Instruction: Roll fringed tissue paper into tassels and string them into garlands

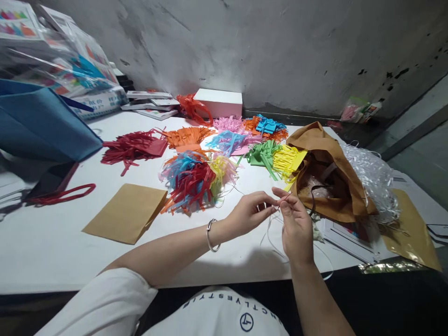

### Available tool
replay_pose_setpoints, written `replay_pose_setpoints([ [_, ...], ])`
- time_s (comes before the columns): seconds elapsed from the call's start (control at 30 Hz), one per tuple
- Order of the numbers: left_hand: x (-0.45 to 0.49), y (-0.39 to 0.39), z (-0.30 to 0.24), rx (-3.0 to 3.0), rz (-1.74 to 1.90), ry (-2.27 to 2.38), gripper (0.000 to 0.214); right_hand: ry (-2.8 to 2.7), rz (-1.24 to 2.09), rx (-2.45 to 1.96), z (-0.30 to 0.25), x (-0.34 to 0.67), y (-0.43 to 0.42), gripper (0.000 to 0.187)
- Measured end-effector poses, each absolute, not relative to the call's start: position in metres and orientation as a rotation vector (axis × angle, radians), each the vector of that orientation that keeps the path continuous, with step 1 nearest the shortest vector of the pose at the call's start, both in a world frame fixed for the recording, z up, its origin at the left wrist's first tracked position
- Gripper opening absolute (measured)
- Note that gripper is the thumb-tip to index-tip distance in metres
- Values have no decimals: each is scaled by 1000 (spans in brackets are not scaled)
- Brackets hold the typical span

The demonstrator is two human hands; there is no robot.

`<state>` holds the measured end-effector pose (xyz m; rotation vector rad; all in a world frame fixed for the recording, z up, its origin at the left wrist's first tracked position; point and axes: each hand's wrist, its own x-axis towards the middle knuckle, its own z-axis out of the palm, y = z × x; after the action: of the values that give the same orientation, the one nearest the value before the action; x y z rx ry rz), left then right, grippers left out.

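My left hand (250,212), a silver bangle on its wrist, and my right hand (296,224) meet above the white table's (45,252) front edge. Both pinch a thin clear-white plastic strand (271,233) at the fingertips; its loose end loops down onto the table under my right hand. Just behind my left hand lies a mixed bundle of fringed paper strips (192,179) in red, blue, yellow and orange.
Fringed paper pieces in red (131,147), orange, pink, blue, green and yellow (289,158) spread across the middle. A flat brown paper envelope (126,212) lies left, a tan cloth bag (327,172) and clear shredded plastic (371,179) right, a blue bag (38,121) far left, a white box (219,100) by the wall.
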<state>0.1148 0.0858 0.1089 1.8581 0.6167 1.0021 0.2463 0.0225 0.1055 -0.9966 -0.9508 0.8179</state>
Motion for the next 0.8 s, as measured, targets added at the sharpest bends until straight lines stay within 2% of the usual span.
replay_pose_setpoints([
  [0.1,115,107,108,1826,1001,697,18,-899,752,-995,109,255,28,17],
  [0.2,116,121,110,1766,923,710,26,-864,789,-979,117,265,34,19],
  [0.47,129,97,125,1421,622,418,46,-860,830,-975,141,280,56,24],
  [0.57,121,104,126,1467,600,479,42,-820,726,-901,152,297,59,22],
  [0.7,83,121,135,1703,533,606,37,-678,496,-860,166,339,56,11],
  [0.8,41,137,146,1746,619,692,37,-558,361,-834,171,371,49,17],
])
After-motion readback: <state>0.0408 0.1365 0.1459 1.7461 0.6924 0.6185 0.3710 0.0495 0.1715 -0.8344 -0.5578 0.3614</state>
